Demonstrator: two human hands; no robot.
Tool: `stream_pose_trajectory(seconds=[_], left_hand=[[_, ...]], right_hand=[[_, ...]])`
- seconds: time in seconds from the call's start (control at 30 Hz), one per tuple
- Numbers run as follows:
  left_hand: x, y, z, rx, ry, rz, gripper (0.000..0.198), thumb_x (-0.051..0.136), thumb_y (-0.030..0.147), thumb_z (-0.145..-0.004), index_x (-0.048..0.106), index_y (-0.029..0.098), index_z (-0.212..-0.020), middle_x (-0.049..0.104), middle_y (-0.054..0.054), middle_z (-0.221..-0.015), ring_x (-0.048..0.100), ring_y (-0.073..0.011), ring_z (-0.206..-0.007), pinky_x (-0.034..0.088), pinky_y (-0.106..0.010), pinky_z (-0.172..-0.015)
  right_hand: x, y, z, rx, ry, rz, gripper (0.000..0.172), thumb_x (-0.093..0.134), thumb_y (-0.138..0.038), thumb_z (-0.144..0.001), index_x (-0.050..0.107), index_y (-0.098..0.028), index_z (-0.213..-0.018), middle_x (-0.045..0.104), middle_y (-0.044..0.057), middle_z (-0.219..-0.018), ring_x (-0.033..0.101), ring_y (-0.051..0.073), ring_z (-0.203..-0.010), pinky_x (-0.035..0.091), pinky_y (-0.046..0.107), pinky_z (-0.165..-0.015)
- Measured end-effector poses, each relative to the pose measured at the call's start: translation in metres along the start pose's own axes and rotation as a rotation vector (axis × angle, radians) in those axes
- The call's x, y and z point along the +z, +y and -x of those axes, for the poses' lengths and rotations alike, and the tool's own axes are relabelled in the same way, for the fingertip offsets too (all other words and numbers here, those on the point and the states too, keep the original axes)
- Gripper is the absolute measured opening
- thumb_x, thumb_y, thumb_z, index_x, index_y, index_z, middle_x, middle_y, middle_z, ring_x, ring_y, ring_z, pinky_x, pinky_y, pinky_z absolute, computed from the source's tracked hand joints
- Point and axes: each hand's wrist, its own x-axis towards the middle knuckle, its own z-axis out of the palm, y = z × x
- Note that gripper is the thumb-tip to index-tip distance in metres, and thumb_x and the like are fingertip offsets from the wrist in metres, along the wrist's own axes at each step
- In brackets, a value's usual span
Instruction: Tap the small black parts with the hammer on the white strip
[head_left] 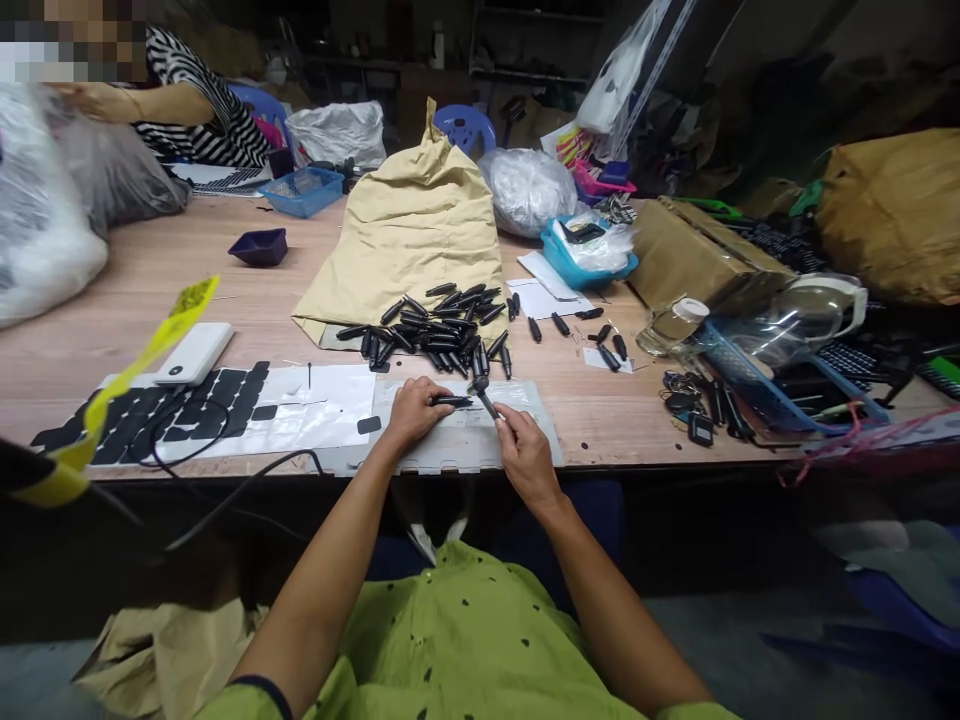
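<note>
My left hand (415, 411) is closed around one end of a slim black cylindrical piece (452, 401), which lies low over a pale flat board (442, 452) at the table's front edge. In my right hand (526, 447) is a small hammer (481, 388), gripped by its handle, with the dark head close to the piece's right end. Whether the head touches the piece I cannot tell. Just beyond both hands lies a heap of similar black pieces (442, 330), partly on a beige cloth bag (420, 220).
Left of the board are a sheet with black stickers (225, 410), a white box-shaped device (196, 353) and a dark cable. To the right stand a glass jug (814, 310) and a blue basket (795, 400). Across the table at left, a person's arm (172, 105) reaches toward plastic bags (45, 220).
</note>
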Motion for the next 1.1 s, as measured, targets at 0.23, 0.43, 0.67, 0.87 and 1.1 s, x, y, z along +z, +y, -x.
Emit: stream_pose_trajectory(seconds=[0.23, 0.43, 0.67, 0.87, 1.1], left_hand=[[-0.0029, 0.0048, 0.0052, -0.007, -0.009, -0.008, 0.021, 0.072, 0.033, -0.084, 0.080, 0.032, -0.103, 0.067, -0.003, -0.095, 0.056, -0.0257, -0.099, 0.045, -0.041, -0.094], [-0.0028, 0.0058, 0.0067, 0.006, -0.002, -0.018, 0.020, 0.071, 0.033, -0.084, 0.081, 0.032, -0.101, 0.067, -0.003, -0.094, 0.055, -0.0256, -0.098, 0.045, -0.040, -0.093], [-0.0031, 0.0056, 0.0066, 0.010, -0.009, -0.022, 0.021, 0.071, 0.034, -0.085, 0.080, 0.031, -0.104, 0.067, -0.003, -0.094, 0.055, -0.0254, -0.099, 0.046, -0.040, -0.093], [-0.0017, 0.0045, 0.0068, 0.003, -0.002, -0.030, 0.021, 0.071, 0.033, -0.085, 0.080, 0.031, -0.103, 0.066, -0.003, -0.094, 0.055, -0.0253, -0.099, 0.046, -0.039, -0.092], [-0.0023, 0.0054, 0.0072, 0.001, 0.001, -0.019, 0.021, 0.071, 0.032, -0.085, 0.080, 0.031, -0.103, 0.066, -0.003, -0.094, 0.055, -0.0250, -0.098, 0.046, -0.039, -0.091]], right_hand=[[0.0029, -0.0042, 0.0015, -0.008, -0.040, -0.015, 0.036, 0.043, -0.029, -0.101, 0.071, -0.023, -0.122, 0.073, 0.008, -0.105, 0.068, 0.021, -0.102, 0.056, 0.036, -0.093], [0.0028, -0.0014, -0.0022, 0.017, -0.019, -0.055, 0.034, 0.045, -0.028, -0.100, 0.072, -0.023, -0.120, 0.075, 0.009, -0.108, 0.069, 0.021, -0.102, 0.056, 0.035, -0.092], [0.0014, 0.0023, -0.0050, 0.044, -0.018, -0.102, 0.035, 0.045, -0.030, -0.100, 0.073, -0.023, -0.119, 0.076, 0.008, -0.109, 0.070, 0.021, -0.105, 0.057, 0.037, -0.095], [0.0018, 0.0024, -0.0050, 0.041, 0.003, -0.165, 0.033, 0.047, -0.031, -0.099, 0.074, -0.023, -0.117, 0.076, 0.008, -0.108, 0.070, 0.022, -0.103, 0.058, 0.037, -0.093], [0.0033, 0.0019, -0.0051, 0.036, 0.020, -0.147, 0.033, 0.047, -0.029, -0.098, 0.074, -0.024, -0.116, 0.076, 0.008, -0.107, 0.071, 0.022, -0.102, 0.058, 0.037, -0.092]])
